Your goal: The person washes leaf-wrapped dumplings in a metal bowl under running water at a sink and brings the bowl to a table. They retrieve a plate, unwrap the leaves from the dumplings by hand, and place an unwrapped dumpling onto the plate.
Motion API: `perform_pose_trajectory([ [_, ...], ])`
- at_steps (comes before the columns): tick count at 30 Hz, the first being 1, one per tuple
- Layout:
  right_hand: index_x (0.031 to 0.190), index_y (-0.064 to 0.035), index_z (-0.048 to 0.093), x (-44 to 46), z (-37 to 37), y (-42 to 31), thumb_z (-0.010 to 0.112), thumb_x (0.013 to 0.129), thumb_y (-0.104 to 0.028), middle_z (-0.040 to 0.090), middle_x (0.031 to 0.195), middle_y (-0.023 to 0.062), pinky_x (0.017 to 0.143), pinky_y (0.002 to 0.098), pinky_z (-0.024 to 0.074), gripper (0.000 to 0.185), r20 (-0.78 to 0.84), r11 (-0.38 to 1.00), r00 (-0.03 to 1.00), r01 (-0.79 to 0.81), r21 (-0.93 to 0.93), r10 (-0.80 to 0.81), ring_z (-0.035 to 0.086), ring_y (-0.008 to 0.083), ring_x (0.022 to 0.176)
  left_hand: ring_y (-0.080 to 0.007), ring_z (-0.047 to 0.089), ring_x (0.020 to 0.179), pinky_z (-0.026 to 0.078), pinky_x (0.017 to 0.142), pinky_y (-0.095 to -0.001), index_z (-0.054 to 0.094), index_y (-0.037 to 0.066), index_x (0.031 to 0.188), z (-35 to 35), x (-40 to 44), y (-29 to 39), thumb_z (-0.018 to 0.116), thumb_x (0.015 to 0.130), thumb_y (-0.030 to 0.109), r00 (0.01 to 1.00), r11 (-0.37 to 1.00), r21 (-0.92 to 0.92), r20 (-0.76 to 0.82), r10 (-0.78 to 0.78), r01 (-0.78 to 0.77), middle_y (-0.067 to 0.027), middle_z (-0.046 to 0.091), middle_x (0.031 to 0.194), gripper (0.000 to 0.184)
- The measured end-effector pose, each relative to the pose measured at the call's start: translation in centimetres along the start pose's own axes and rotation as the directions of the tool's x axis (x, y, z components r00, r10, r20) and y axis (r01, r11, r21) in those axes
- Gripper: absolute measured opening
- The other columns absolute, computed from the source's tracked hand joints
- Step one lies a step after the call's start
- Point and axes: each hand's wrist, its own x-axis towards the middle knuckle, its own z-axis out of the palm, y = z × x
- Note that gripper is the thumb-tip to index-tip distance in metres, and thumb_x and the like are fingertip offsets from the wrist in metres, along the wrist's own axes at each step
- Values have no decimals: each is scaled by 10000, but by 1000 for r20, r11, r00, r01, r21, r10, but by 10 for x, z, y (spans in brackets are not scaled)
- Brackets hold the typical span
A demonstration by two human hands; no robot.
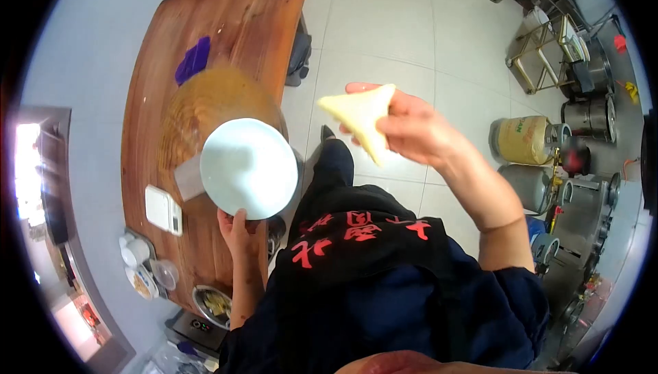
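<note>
My left hand (238,229) grips the near rim of a pale blue bowl (249,167), thumb on top. The bowl is over the right edge of the wooden table, and nothing shows inside it. Out over the floor, to the right of the bowl, my right hand (418,126) is closed on a pale yellow, soft-looking piece of dough (358,111). It hangs in a three-pointed shape, pinched between thumb and fingers. Partly behind the bowl lie a round wooden board (205,110) and a whitish flat scraper-like piece (188,179).
On the wooden table (253,21) are a purple cloth (192,60) and a white kitchen scale (163,209). A metal bowl (212,305) with pale pieces stands at its near end. Gas cylinders (522,140) and a wheeled rack (545,55) stand on the right.
</note>
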Motion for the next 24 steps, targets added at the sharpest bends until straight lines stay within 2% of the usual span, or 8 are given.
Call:
perform_pose_trajectory([
  [2, 1355, -22, 319, 12, 22, -54, 577, 835, -94, 469, 1283, 90, 967, 318, 379, 584, 117, 977, 992, 65, -204, -42, 491, 180, 1116, -157, 585, 765, 509, 559, -271, 414, 62, 1177, 43, 43, 5, 457, 808, -25, 996, 999, -13, 70, -49, 50, -79, 537, 1025, 382],
  [3, 1366, -23, 295, 16, 39, -85, 572, 836, -87, 470, 1280, 110, 977, 322, 369, 601, 146, 955, 989, 72, -287, -31, 472, 188, 1140, -142, 573, 737, 494, 539, -256, 421, 60, 1168, 57, 65, 4, 461, 806, -26, 990, 996, -8, 107, -90, 91, -70, 539, 1011, 374],
  [5, 1278, 72, 387, 42, 54, -110, 707, 718, -199, 517, 1198, 244, 869, 437, 478, 700, 126, 928, 956, 287, -239, -263, 592, 325, 1012, -86, 510, 628, 414, 469, -195, 441, 60, 1144, 99, 98, 6, 474, 795, -28, 990, 992, 33, 69, -120, 118, -35, 540, 927, 362],
  [7, 1239, 86, 427, 68, 35, -118, 688, 745, -166, 534, 1170, 253, 842, 460, 490, 613, 251, 855, 862, 488, -173, -441, 600, 336, 992, -63, 482, 599, 371, 448, -182, 443, 64, 1153, 145, 121, 30, 475, 787, -29, 965, 965, 138, 105, -240, 225, -27, 535, 907, 379],
  [9, 1202, 98, 457, 83, 27, -141, 665, 770, -138, 544, 1147, 261, 830, 469, 493, 534, 210, 891, 898, 423, -164, -388, 595, 357, 993, -59, 488, 632, 364, 464, -184, 437, 64, 1180, 173, 147, 35, 467, 793, -23, 944, 965, 112, 206, -258, 239, -34, 539, 942, 398],
  [15, 1097, 123, 531, 125, 11, -237, 619, 824, -95, 569, 1086, 277, 795, 485, 505, 361, 135, 965, 981, 166, -205, -140, 588, 403, 982, -130, 544, 894, 465, 719, -249, 410, 24, 1223, 246, 200, 39, 449, 809, -18, 960, 972, 214, 239, -148, 97, -76, 543, 1053, 418],
  [18, 1082, 120, 532, 144, -15, -270, 611, 831, -101, 573, 1076, 277, 792, 481, 507, 344, 180, 963, 980, 122, -241, -79, 590, 399, 979, -160, 542, 973, 466, 811, -298, 405, 9, 1228, 295, 207, 60, 448, 807, -28, 948, 952, 151, 135, -287, 267, -93, 531, 1098, 424],
  [24, 1050, 114, 534, 166, -59, -343, 596, 844, -114, 580, 1055, 276, 785, 472, 510, 313, 286, 947, 958, 62, -316, 33, 593, 390, 973, -209, 575, 956, 505, 795, -342, 379, -3, 1231, 361, 223, 45, 432, 821, -27, 988, 998, 19, 140, -61, 59, -124, 523, 1105, 414],
])
